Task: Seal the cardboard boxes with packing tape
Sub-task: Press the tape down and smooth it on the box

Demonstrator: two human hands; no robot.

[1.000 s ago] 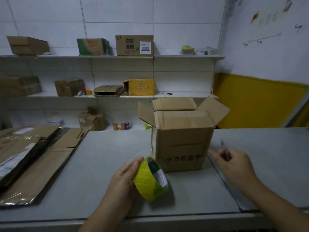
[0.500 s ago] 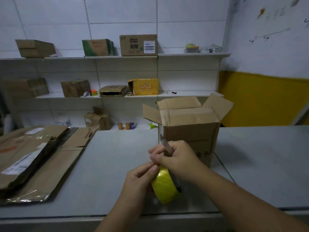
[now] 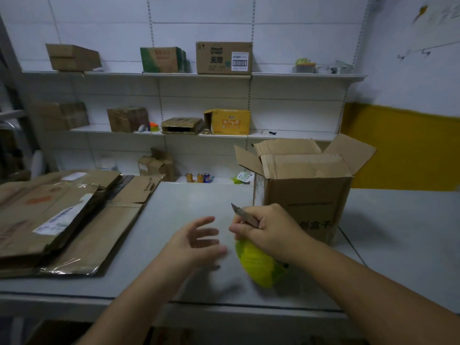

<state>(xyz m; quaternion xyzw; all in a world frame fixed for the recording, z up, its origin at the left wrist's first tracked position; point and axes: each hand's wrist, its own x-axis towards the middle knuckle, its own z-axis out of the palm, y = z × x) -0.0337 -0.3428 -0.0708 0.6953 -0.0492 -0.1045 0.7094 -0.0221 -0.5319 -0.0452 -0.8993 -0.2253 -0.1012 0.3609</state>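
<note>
tape roll [image 3: 258, 266]: yellow-green, blurred, low over the near part of my worktop, just under my right hand and in front of the box; i cannot tell if it touches the surface.
right hand [image 3: 267, 230]: closed around a small utility knife and, it seems, pinching the top of the tape roll under the fingers.
utility knife [image 3: 242, 214]: slim metal body, its pointed tip sticking up and to the left out of my right fist.
left hand [image 3: 196, 241]: open, fingers spread and blurred, holding nothing, just left of the tape roll and apart from it.
cardboard box [image 3: 306, 192]: upright on the worktop just behind my right hand, unsealed; two inner flaps folded roughly flat, the left and right side flaps standing outward; black printed characters on the front, partly hidden by my hand.
worktop [image 3: 189, 202]: grey and flat, a seam running along it right of the box.
flattened cartons [image 3: 62, 220]: stacked on the left of the worktop, some with clear tape and a white label, well apart from my hands.
shelves [image 3: 286, 75]: white, on the back wall, carrying several brown boxes, a green one and a yellow one.
cans [image 3: 199, 177]: a few small ones on the low ledge behind the worktop.
</note>
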